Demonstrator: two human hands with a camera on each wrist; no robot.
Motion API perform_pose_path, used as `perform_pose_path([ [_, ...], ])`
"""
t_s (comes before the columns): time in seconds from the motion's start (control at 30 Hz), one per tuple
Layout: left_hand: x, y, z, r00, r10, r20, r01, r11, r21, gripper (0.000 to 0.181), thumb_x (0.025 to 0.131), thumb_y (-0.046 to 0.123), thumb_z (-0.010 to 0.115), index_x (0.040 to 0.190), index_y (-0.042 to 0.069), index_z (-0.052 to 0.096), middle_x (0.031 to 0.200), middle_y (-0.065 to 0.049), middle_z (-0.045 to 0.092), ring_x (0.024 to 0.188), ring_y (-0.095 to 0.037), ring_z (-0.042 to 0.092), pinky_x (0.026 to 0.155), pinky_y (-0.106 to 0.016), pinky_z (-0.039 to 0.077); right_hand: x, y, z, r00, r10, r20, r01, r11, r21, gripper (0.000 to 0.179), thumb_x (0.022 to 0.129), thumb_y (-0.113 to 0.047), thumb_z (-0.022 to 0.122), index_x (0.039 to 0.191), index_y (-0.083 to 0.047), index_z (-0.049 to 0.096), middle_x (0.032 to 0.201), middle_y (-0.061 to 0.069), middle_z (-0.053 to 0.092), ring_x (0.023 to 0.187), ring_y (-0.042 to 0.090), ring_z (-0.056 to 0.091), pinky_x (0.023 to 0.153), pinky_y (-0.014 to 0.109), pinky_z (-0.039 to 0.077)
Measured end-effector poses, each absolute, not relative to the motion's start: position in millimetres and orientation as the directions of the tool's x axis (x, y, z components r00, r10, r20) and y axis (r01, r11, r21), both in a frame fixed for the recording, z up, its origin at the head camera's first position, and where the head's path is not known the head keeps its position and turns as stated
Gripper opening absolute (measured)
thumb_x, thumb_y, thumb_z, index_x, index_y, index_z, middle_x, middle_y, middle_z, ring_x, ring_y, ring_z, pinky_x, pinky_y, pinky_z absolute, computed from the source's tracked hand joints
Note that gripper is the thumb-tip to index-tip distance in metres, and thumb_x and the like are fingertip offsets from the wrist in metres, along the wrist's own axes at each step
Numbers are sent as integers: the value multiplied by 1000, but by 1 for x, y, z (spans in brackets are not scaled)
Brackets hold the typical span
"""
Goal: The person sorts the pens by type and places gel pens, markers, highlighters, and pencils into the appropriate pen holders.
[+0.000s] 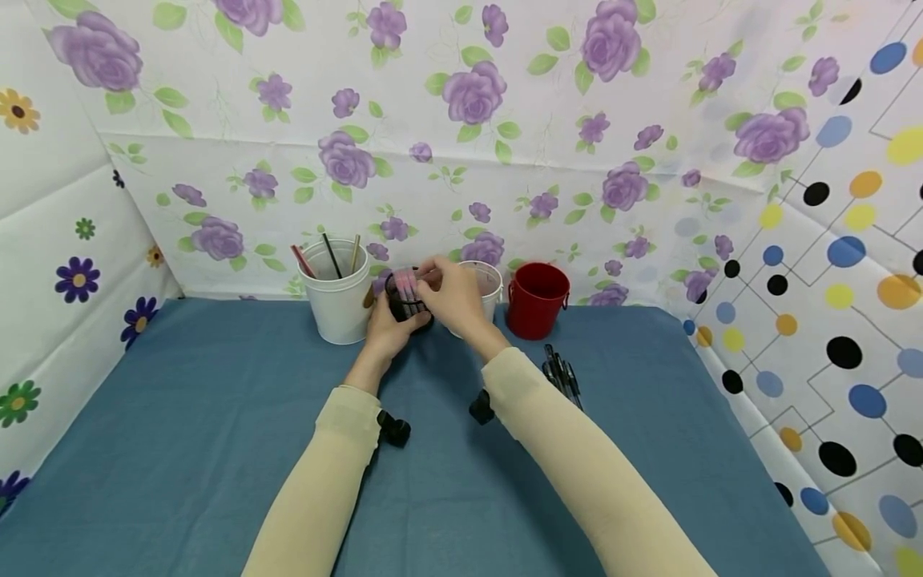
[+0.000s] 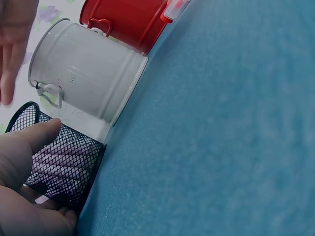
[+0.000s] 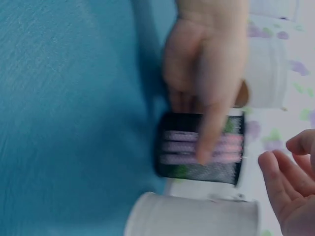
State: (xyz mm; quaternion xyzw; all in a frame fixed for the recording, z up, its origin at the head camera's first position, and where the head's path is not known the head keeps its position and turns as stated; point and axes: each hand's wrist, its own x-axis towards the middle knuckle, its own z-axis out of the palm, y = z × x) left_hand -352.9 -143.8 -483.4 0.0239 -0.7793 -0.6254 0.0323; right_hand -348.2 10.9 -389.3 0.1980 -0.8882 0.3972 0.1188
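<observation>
A black mesh pen cup (image 1: 407,308) with several pink, stick-like items (image 1: 406,282) inside stands on the cloth between two white buckets. My left hand (image 1: 388,332) grips it, with the thumb across the near side of the mesh and fingers round the other side. In the right wrist view the pink items show through the mesh of the pen cup (image 3: 199,169). My right hand (image 1: 456,296) hovers by the cup's rim with its fingers bent loosely. Nothing shows between those fingers (image 3: 285,174) in the right wrist view.
To the left stands a white bucket (image 1: 337,308) holding several thin sticks or pencils. Another white bucket (image 1: 490,280) sits partly behind my right hand, beside a red bucket (image 1: 538,304). Several black pens (image 1: 562,373) lie on the blue cloth near my right forearm. Patterned walls enclose the table.
</observation>
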Motion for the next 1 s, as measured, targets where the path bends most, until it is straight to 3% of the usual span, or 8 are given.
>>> perform_pose_path([
  [0.27,-350,-146,-482,-996,-83,-13,-33,244,969,99,96,29,80,170,12,17,174,-17,23,160,-34,24,129,-50,24,-320,50,-376,-850,-327,414,-522,638,-567,12,100,-11,69,110,-8,75,98,7,77,85,20,75,82,39,62],
  [0.57,-348,-145,-482,-996,-86,-7,-28,253,967,97,96,29,81,169,12,20,173,-18,25,159,-34,25,129,-49,23,-289,86,-383,-910,-309,277,-414,713,-566,17,99,-15,74,114,-7,76,95,7,77,81,20,72,74,37,63],
  [0.83,-348,-144,-479,-997,-83,1,-20,252,967,95,97,28,80,169,12,20,173,-17,26,159,-33,24,129,-49,23,-268,102,-397,-953,-242,181,-302,778,-551,18,97,-15,77,112,-7,77,85,6,75,64,15,65,63,32,60],
  [1.0,-347,-142,-478,-997,-83,0,-21,249,968,96,97,27,80,170,12,20,173,-17,24,160,-34,23,130,-49,22,-259,106,-406,-966,-218,140,-260,798,-544,21,96,-16,78,114,-6,78,87,7,75,69,16,66,65,33,61],
])
